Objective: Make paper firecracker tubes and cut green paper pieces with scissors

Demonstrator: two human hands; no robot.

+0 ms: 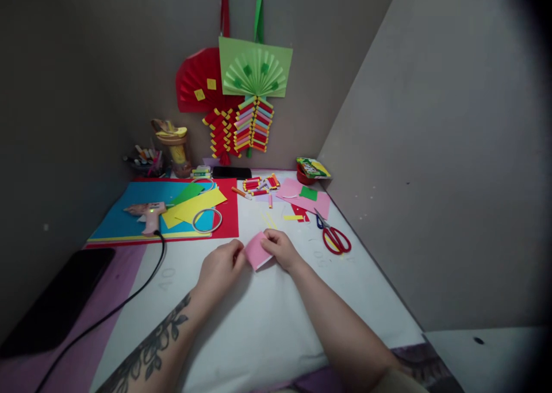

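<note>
Between my hands is a small pink piece of paper (pixel 257 251), curved and held just above the white table covering. My right hand (pixel 278 248) pinches its upper right side between thumb and fingers. At the paper's left edge, my left hand (pixel 223 262) has its fingers curled together in a pinch. Red-handled scissors (pixel 334 236) lie to the right of my right hand, blades pointing away. Beyond my hands, several small rolled paper tubes (pixel 261 184) in red, pink and yellow sit in a pile.
A hot glue gun (pixel 152 215) rests on blue and red paper sheets (pixel 116 209) at left, its black cord (pixel 142 286) running toward me. Yellow strips (pixel 196 205) and a ring (pixel 207 220) lie there too. Paper fan decorations (pixel 256 71) hang on the back wall.
</note>
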